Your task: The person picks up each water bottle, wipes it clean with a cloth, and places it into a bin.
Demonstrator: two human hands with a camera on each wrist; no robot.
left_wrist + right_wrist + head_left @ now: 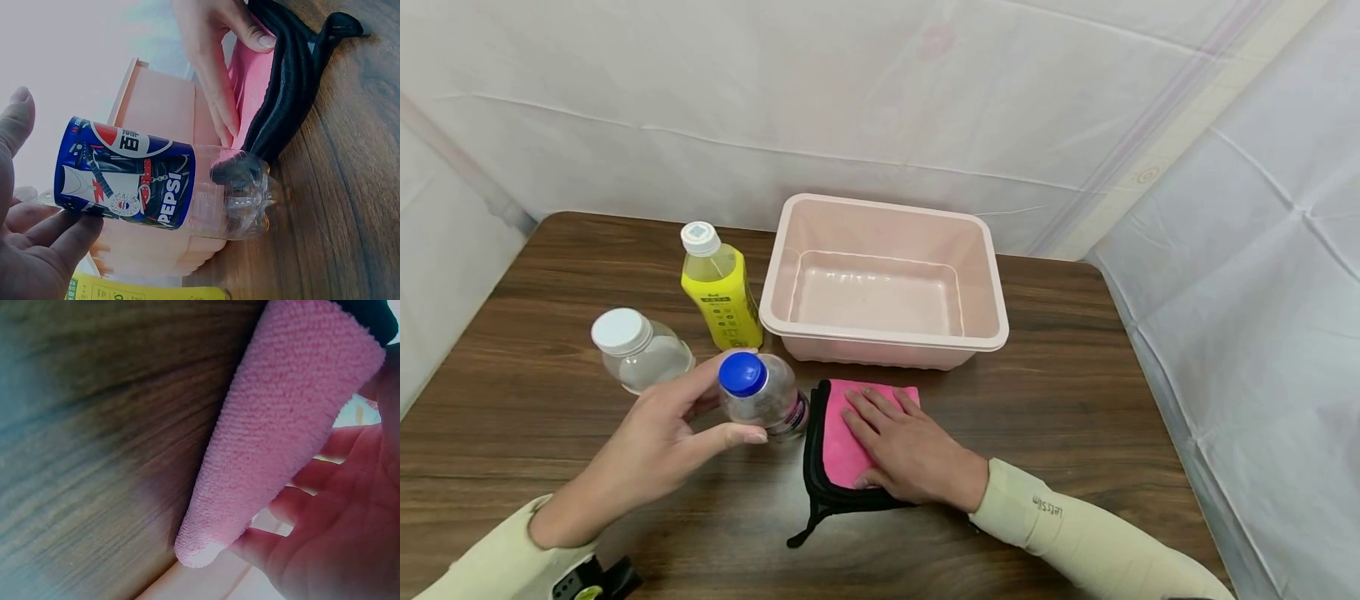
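My left hand [658, 429] is beside a clear plastic Pepsi bottle [767, 400] with a blue cap, its thumb and fingers spread about the bottle. In the left wrist view the blue Pepsi label [125, 175] shows, the thumb stands apart from it, and the fingers lie along its lower side. My right hand [910, 450] rests with fairly straight fingers on a folded pink cloth [842, 442] with a black edge and a hanging loop. From the right wrist, the fluffy cloth [281, 412] lies folded on the table under the fingers.
A pink plastic basin [880, 342] stands at the back of the brown wooden table [1060, 417]. Left of it stands a yellow-labelled bottle [726, 308] with a white cap. Near my left hand is a clear jar [651, 358] with a white lid. White sheeting surrounds the table.
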